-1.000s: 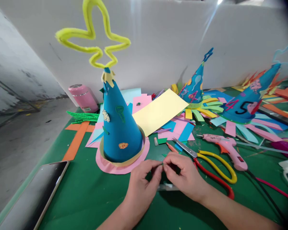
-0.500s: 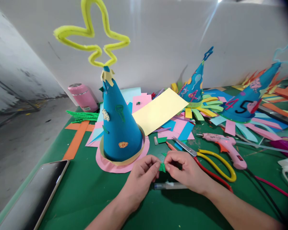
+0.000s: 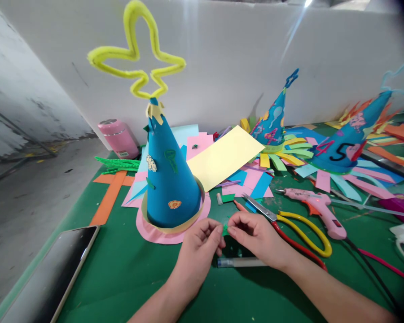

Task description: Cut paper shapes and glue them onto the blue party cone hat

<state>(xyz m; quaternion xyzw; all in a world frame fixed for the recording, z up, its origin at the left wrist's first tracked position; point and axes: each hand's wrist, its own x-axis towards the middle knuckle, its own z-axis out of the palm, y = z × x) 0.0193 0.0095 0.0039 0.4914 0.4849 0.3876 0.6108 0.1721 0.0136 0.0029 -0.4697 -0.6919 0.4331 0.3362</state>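
Note:
A small green paper scrap [image 3: 225, 229] sits between my two hands, its outline partly covered by the fingertips. My left hand [image 3: 202, 244] is closed in a pinch at its left side, and my right hand [image 3: 256, 235] pinches it from the right. Below my right hand lies a clear pen [image 3: 234, 262], its right end hidden. Just beyond my left hand a blue paper cone hat [image 3: 173, 184] stands upright on a pink brim [image 3: 148, 231], with stickers on its side and a yellow fuzzy-wire shape [image 3: 134, 54] on its tip. Scissors [image 3: 283, 220] with red and yellow handles lie beside my right hand.
A phone [image 3: 50, 273] lies at the left edge; a pink flask [image 3: 117, 137] and green fuzzy wires [image 3: 116, 165] stand behind. Cream paper [image 3: 227, 154] covers other sheets. A pink glue gun [image 3: 318, 204] with its cord and two more cone hats [image 3: 272, 119] occupy the right.
Both hands have stayed close together, with small shifts of the fingers. Less of the green paper scrap shows between them. The whole view has shifted slightly, so the tall hat appears a little further right.

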